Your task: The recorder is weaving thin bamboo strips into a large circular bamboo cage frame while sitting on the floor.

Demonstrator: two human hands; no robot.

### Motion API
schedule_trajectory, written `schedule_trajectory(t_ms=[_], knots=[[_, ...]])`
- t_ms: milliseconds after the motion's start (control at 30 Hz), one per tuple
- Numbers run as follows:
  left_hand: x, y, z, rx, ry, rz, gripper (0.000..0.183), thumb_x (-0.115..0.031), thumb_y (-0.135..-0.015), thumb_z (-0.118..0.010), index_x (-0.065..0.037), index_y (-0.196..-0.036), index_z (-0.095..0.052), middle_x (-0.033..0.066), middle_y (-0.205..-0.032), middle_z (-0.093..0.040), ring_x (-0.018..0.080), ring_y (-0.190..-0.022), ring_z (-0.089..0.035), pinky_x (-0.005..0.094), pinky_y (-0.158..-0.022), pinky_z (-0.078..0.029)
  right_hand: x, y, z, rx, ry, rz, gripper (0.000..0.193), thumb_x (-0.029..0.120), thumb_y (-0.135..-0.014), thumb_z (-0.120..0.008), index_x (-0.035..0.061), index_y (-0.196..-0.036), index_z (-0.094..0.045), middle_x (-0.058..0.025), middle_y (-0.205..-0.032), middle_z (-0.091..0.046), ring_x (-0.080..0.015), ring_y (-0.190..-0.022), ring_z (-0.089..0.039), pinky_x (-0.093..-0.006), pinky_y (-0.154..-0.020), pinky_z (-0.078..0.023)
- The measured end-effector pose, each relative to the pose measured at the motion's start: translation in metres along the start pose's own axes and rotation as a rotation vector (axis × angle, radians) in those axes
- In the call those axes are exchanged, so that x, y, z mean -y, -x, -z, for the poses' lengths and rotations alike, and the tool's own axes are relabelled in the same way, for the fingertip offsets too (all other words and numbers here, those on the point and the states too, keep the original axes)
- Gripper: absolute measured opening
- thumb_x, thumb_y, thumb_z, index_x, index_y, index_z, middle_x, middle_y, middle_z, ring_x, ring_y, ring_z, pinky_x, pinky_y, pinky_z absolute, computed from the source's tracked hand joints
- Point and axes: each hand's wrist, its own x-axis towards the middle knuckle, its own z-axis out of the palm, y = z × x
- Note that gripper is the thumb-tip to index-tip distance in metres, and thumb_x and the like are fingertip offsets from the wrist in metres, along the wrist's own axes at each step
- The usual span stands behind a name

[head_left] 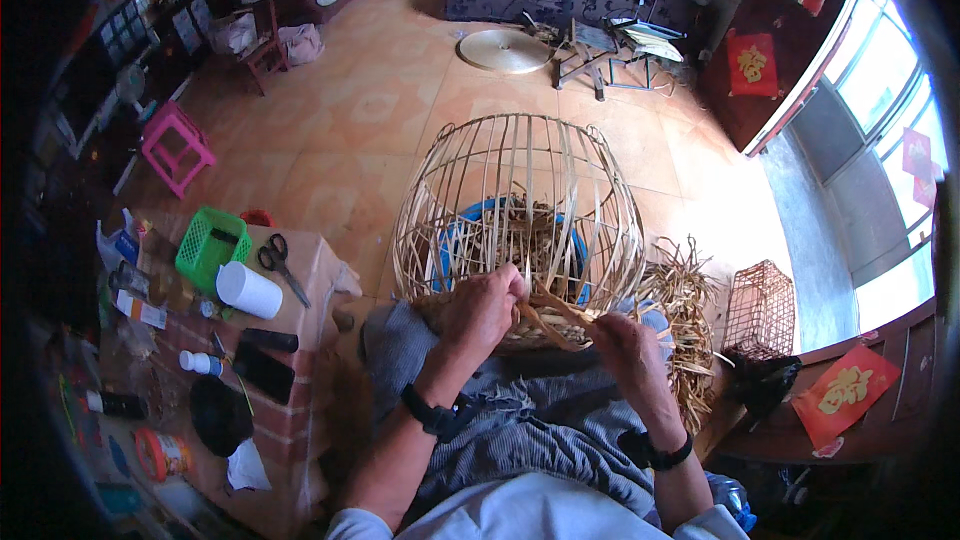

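A half-woven basket [528, 165] of pale, thin stakes lies on its side across my lap. Its woven band is close to me, while the bare stakes spread away and meet a hoop. My left hand [487, 307] is closed at the woven edge, its thumb and fingers pinching a flat tan weaving strip [552, 321] beside an upright stake. To its right, my right hand [630, 345] is closed around the other part of that strip. Through the stakes I see a blue round tub [440, 258] with dry strips inside. The fingertips are partly hidden.
At left, a table holds scissors [283, 266], a green plastic basket [212, 246], a white roll [249, 289] and a dark phone [263, 371]. A heap of loose strips [690, 315] and a brown wire-like basket [760, 306] sit right. A pink stool [178, 148] stands far left.
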Motion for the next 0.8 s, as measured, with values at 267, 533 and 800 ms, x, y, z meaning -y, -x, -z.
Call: schedule_trajectory(t_ms=[267, 533, 800], knots=[[0.001, 0.001, -0.003, -0.015, 0.190, 0.025, 0.024, 0.006, -0.094, -0.072, -0.003, -0.116, -0.068, 0.0144, -0.104, -0.080, 0.0276, -0.104, -0.079, 0.0377, -0.089, -0.062, 0.003, -0.022, -0.007, 0.148, -0.231, -0.199, 0.030, 0.024, -0.104, -0.066, -0.0051, -0.098, -0.070, -0.0032, -0.069, -0.059, -0.0096, -0.063, -0.052, -0.0307, -0.058, -0.043], [0.003, 0.003, 0.001, 0.046, 0.269, 0.091, 0.033, 0.005, -0.095, -0.071, -0.003, -0.127, -0.069, 0.0136, -0.114, -0.081, 0.0230, -0.110, -0.078, 0.0347, -0.096, -0.062, -0.005, -0.020, -0.002, 0.088, -0.062, -0.123, 0.029, 0.022, -0.103, -0.064, -0.0071, -0.098, -0.069, -0.0098, -0.069, -0.061, -0.0145, -0.063, -0.055, -0.0348, -0.061, -0.047], [-0.005, 0.000, 0.006, 0.029, 0.205, 0.071, 0.022, 0.001, -0.097, -0.072, 0.001, -0.119, -0.072, 0.0128, -0.107, -0.082, 0.0239, -0.106, -0.079, 0.0346, -0.091, -0.062, 0.007, -0.024, 0.006, 0.062, -0.010, -0.024, 0.026, 0.018, -0.098, -0.066, -0.0069, -0.093, -0.065, -0.0226, -0.073, -0.063, -0.0309, -0.067, -0.065, -0.0446, -0.068, -0.051]])
